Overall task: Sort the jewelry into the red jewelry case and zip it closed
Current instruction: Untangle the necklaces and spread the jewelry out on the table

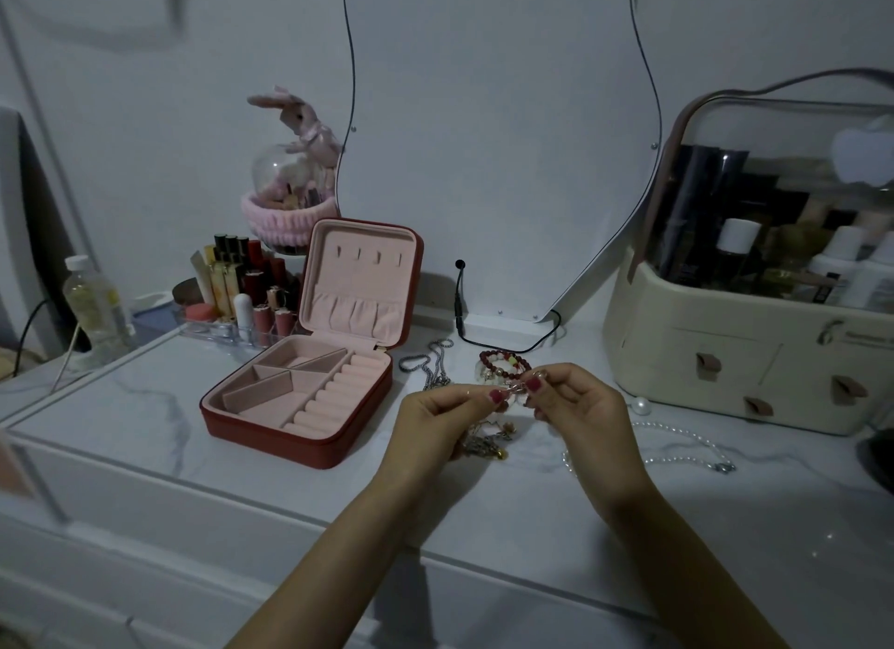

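Several things stand on the white marble counter (145, 406). At the far left is a clear bottle (94, 300), and next to it a tray of lipsticks (242, 290). Behind the tray a pink rabbit toy (302, 121) sits on a glass dome. The red case (309, 372) lies open to the right of the tray, its lid upright, and the pink compartments hold nothing. Just right of the case a silver chain (433, 363) lies on the counter, and near it a red bead bracelet (503, 360).

The left hand (445, 418) and the right hand (575, 401) meet above the counter, in front of the bracelet. Both have curled fingers, and together they pinch a small chain piece (517, 387) between thumb and fingertips. What kind of jewelry it is, I cannot tell. Under the left hand a gold-coloured tangle (486, 443) rests on the counter. To the right of the right hand lies a pearl necklace (677, 447), and a single pearl (642, 405) is near the big cream organizer (725, 358) at the far right. Behind the hands a mirror (484, 140) leans on the wall, with a black cable (508, 343) at its base.
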